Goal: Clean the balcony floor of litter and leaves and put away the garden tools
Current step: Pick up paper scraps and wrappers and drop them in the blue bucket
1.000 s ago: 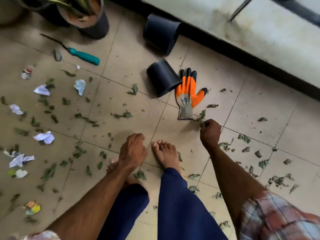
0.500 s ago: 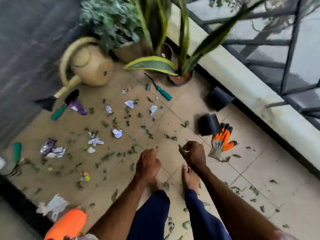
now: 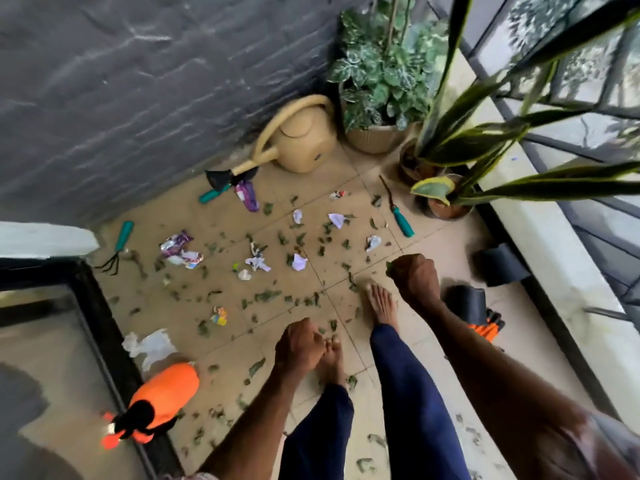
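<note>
Two hands to log. State of each?

— Right hand (image 3: 414, 278): fist closed on a leaf (image 3: 389, 268), with green showing at the fist's edge. It is held clear of the floor (image 3: 443, 244), judged so the pickings do not drop back. Left hand (image 3: 299, 344): fingers curled, hanging over the left foot. Whether it holds anything, cannot tell.

— Location of the litter?

— Leaves (image 3: 266, 296) are scattered across the tiles ahead of the feet, thickest mid-floor. Paper scraps (image 3: 299, 263) lie among them, and wrappers (image 3: 176, 249) nearer the wall.

— Tools?

— None put away. Trowel (image 3: 213, 194) lies at the can (image 3: 301, 140) spout. Rake (image 3: 117, 247) is near the door frame. Weeder (image 3: 401, 221) is just beside a plant pot (image 3: 446, 209). Glove (image 3: 485, 327) lies by a tipped black pot (image 3: 465, 301), partly hidden by the right forearm.

— Assessment?

— Early stage. No bin is visible, so the fist appears to serve as the container, which limits each load. White bag (image 3: 152, 344) by the door sill may be the intended receptacle. That is judgement only.
</note>
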